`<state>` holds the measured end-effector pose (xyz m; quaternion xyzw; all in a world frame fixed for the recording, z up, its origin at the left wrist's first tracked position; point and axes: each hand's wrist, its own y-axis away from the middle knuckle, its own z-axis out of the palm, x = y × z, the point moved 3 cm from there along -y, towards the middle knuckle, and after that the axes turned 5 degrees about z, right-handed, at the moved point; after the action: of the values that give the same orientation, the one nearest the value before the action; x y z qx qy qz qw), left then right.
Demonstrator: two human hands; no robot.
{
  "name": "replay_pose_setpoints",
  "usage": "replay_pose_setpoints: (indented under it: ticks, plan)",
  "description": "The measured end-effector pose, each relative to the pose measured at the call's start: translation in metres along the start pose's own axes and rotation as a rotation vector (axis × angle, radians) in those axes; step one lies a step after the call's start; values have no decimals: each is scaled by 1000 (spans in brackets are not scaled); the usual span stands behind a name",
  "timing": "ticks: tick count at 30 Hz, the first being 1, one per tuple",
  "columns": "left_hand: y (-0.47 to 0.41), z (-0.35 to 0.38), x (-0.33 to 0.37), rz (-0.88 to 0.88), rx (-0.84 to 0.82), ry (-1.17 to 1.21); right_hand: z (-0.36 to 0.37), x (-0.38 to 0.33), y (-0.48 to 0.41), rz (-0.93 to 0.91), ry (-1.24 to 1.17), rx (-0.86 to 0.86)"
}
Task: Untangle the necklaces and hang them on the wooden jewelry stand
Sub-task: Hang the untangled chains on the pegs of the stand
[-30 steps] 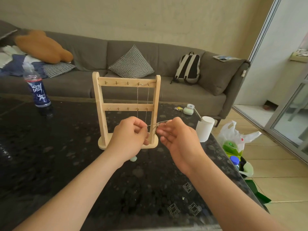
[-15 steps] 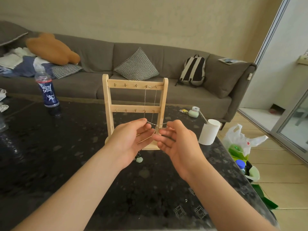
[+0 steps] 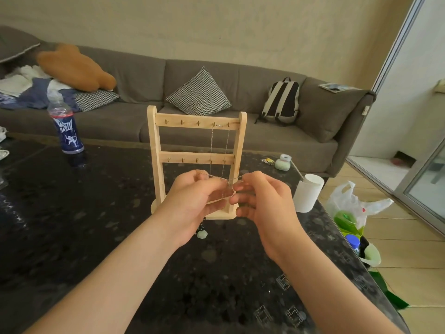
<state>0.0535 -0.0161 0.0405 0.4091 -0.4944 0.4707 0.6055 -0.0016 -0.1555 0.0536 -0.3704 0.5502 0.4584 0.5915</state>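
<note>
Both hands tease a tangled chain just in front of the stand.

The fingers (image 3: pixel 214 189) of the left hand (image 3: pixel 192 203) and those of the right hand (image 3: pixel 267 206) pinch a thin chain (image 3: pixel 227 180), drawn short and taut between them. Another strand crosses the left fingers, and a pale green pendant (image 3: pixel 202 234) dangles under that hand. Within the last second the left hand has eased from a tight curl to a looser pinch, so the knot seems to be loosening but not yet freed. Behind, one necklace (image 3: pixel 212 145) already hangs from the top rail of the wooden stand (image 3: pixel 154 153) on the dark surface (image 3: pixel 72 213).
</note>
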Motion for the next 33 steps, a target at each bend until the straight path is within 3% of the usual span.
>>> replay_pose_setpoints:
  ticks: [11, 17, 26, 33]
  plan:
    - [-2, 5, -3, -26, -75, -85, -11, 0, -3, -96, -163, 55]
    - [3, 7, 2, 10, -95, -173, -19, -7, -2, -351, 475, 43]
    - [3, 7, 2, 107, -81, -369, -23, -2, -2, -438, 666, 104]
    - [3, 9, -3, 193, -60, -690, -29, 10, -11, -576, 931, 75]
